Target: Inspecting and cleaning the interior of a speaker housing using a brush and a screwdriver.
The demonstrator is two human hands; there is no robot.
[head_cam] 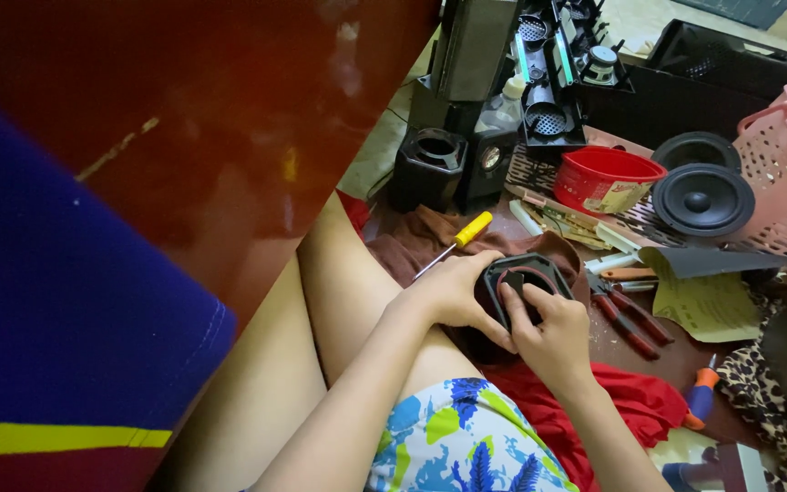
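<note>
**Speaker frame held in both hands over the lap**

Left hand (448, 292) cups the left rim of the black speaker frame (528, 273), fingers wrapped round its side. Right hand (553, 333) closes on the lower edge, fingertips pressing inside the round opening. The frame sits above the person's knee, over a red cloth (630, 401).

Judgement: rigid moulded plastic, light, not slippery; thin inner ring likely the weak spot. Best held by the outer corners, not the ring.

Nearby: yellow screwdriver (457, 239) just left, red pliers (630, 319) just right.
</note>
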